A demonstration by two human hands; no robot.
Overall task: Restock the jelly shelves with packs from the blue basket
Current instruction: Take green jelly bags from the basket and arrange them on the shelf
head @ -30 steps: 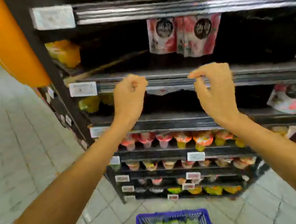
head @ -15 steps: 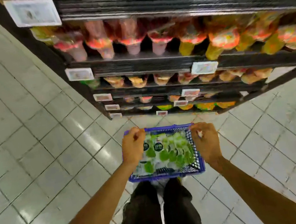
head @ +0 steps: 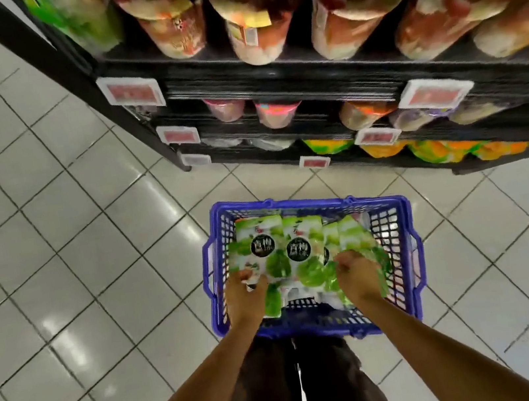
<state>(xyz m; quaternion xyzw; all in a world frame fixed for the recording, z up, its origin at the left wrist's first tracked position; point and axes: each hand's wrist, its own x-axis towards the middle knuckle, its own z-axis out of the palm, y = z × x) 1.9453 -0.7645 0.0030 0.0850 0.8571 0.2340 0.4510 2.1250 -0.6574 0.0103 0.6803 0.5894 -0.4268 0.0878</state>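
Pale glazed floor tiles (head: 59, 267) carry the blue basket (head: 291, 201), a lattice of rigid plastic. Glossy green jelly packs (head: 284, 249) lie flat inside it. The left hand (head: 245, 293) pinches a pack at the pile's near-left corner, and the right hand (head: 358, 274) curls round crinkled packs towards the right wall

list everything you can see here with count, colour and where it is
basket: one, blue, on the floor before the shelves
jelly packs: several, overlapping, green and white, in the basket
shelves: a few tiers, black, top of view
tubs: many, red, pink, orange, upper tiers
bags: a few, orange and green, lowest tier
price tags: at least six, white and red, shelf edges
floor: pale grey tiles
trousers: dark, bottom centre
left hand: grips the packs' left side
right hand: grips their right side
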